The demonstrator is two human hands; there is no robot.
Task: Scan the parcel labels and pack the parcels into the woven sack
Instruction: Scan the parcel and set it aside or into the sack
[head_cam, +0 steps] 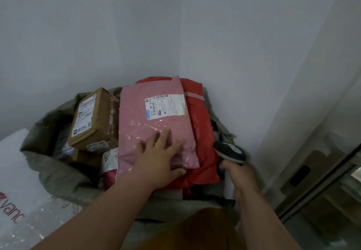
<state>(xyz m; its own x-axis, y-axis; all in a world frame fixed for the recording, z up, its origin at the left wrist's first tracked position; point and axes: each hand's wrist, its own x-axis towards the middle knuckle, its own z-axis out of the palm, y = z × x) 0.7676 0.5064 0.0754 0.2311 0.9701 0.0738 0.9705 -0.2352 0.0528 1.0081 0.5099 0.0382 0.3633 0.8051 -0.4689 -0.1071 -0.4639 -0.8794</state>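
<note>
- Pink parcel (156,124) lies label up on top of the load in the open woven sack (58,175), overlapping a red parcel (203,132) on its right.
- Left hand (160,156) rests flat on the pink parcel's near end, fingers spread, thumb at the edge.
- Right hand (242,181) grips a scanner (230,151) by its handle, just beside the red parcel.
- Cardboard box (93,118) stands tilted in the sack, left of the pink parcel.
- White bag (17,187) with red lettering lies left of the sack.

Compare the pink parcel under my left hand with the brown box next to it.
The pink parcel is a soft, glossy plastic mailer lying flat; the brown box is rigid cardboard, tilted. The left hand presses the pink parcel; nothing touches the brown box. Both carry white labels and sit in the woven sack.
</note>
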